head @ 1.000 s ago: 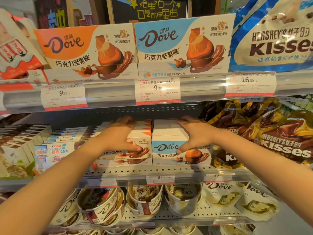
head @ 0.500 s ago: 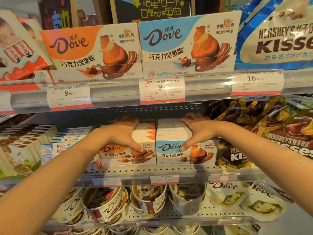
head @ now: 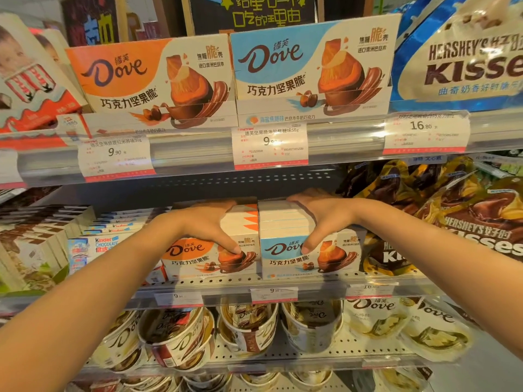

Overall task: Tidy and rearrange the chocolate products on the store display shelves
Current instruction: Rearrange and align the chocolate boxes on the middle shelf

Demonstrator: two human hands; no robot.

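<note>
My left hand (head: pixel 203 224) lies over the top of the row of orange Dove boxes (head: pixel 209 258) on the middle shelf (head: pixel 283 281), fingers curled down behind the boxes and thumb pressed on the front face of the first box, so the row is clamped between thumb and fingers. My right hand (head: pixel 322 219) does the same on the row of blue Dove boxes (head: pixel 308 256) just beside it: fingers hooked over the back, thumb down on the front panel near the logo. The two rows stand upright and touch each other along their inner sides, at the front edge of the shelf above two price tags (head: pixel 274 295).

To the left of the orange row stand Kinder chocolate boxes (head: pixel 93 244), packed front to back. To the right of the blue row lie brown and gold Hershey's Kisses bags (head: pixel 467 222), the nearest one touching the blue boxes.

On the shelf above, a large orange Dove display box (head: pixel 150 80) and a large blue Dove display box (head: pixel 311 66) stand side by side, with a blue and white Hershey's Kisses bag (head: pixel 464 58) to their right and a Kinder package (head: pixel 31 86) to their left. Below my arms, Dove tubs (head: pixel 243 326) sit in a row, with pale Dove pouches (head: pixel 376 318) to their right
</note>
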